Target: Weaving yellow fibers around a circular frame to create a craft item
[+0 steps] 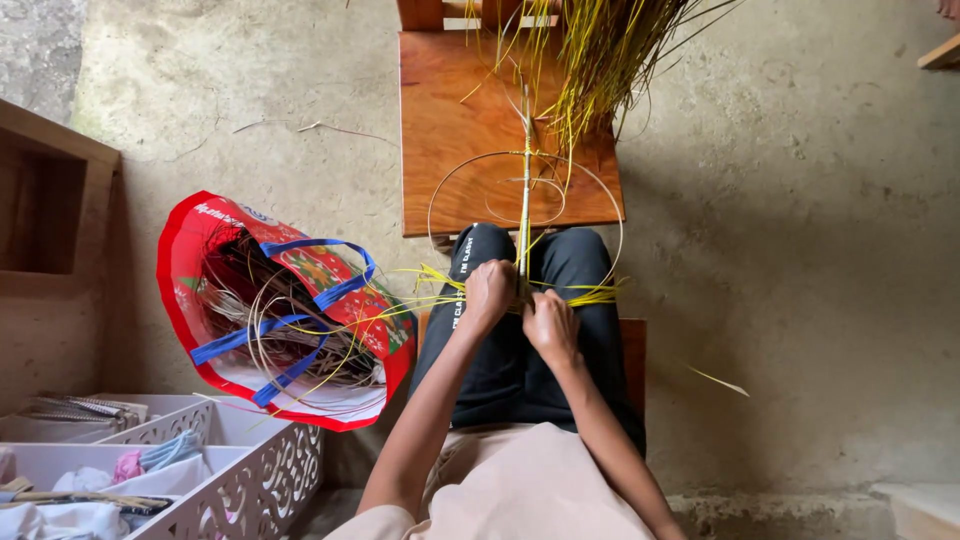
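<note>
While we sit, our left hand (488,292) and right hand (549,325) are both clamped on the yellow strips (590,295) at our knees. The upright stick (525,190) runs straight away from us between them, left hand nearer it.

This looks like a home craft corner, probably a small weaving workspace, though the view takes in only the ground. The floor (790,250) is rough bare concrete. At twelve o'clock a plain wooden stool (470,130) carries a sheaf of yellow-green straw strips (610,50). At nine o'clock a red shopping bag (285,310) with blue handles holds coiled fibre. At seven o'clock a white fretwork tray (250,465) keeps cloth scraps and small tools.
</note>
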